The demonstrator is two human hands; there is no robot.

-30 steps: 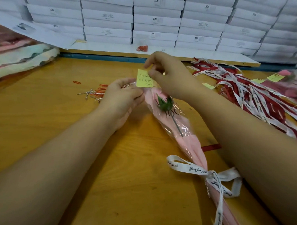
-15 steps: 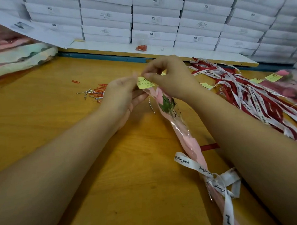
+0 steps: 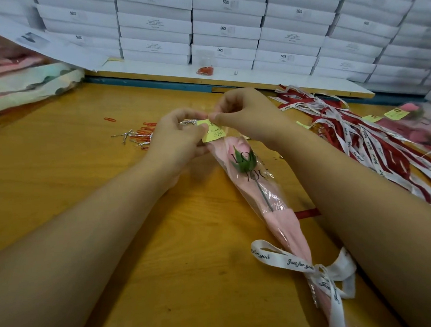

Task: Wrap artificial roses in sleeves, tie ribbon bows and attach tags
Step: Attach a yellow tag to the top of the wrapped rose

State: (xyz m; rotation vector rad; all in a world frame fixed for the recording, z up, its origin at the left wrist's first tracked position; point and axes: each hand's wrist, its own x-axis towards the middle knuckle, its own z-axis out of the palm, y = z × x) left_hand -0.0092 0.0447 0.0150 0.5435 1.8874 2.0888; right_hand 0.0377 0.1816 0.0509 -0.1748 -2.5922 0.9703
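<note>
Stacked white boxes (image 3: 228, 29) back the wooden surface (image 3: 61, 170); sleeved rose (image 3: 244, 162) lies centre, bow (image 3: 320, 270) at 5 o'clock; yellow tag (image 3: 213, 133), upright a second ago, now lies on the sleeve mouth at 12 o'clock, pinched by left hand (image 3: 178, 137) and right hand (image 3: 246, 112); fastening seems underway

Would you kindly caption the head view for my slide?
Left hand and right hand pinch a yellow tag at the top of the sleeved rose, ribbon bow tied.

A sleeved pink rose (image 3: 244, 159) lies diagonally, white ribbon bow (image 3: 320, 270) tied low, yellow tag (image 3: 213, 133) at its top.
</note>
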